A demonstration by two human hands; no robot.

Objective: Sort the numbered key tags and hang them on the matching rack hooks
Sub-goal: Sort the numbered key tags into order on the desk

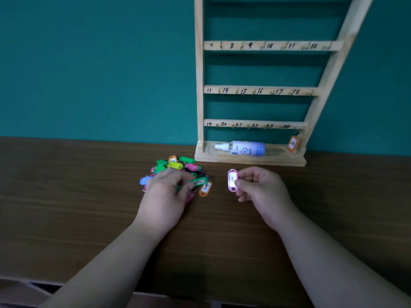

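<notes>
Key tags (175, 167) sit in a messy, colourful pile on the brown table (66, 196), just in front of the left end of the wooden rack (199, 85). There are greens, pinks, a yellow one and a blue one poking out on the left. The left hand (165, 196) rests right on top of the pile, with its fingers and thumb curled and pinching a green tag (199, 181) at the pile's right edge. An orange tag (205, 188) marked 8 lies touching that green one, just beside the fingertips. The right hand (260, 187) is off to the right, apart from the pile, holding a pink tag (232, 180) upright between thumb and curled fingers with the label facing the camera. The number on it is too blurry to read for sure. The rack stands against the teal wall (89, 63), with rows of little hooks hand-numbered 7 to 12, 13 to 18 and 19 to 24. One orange tag marked 24 (292, 143) hangs from the last hook at the right end of the bottom row. A white spray bottle (244, 148) lies on its side in the tray at the rack's base, nozzle pointing left.
</notes>
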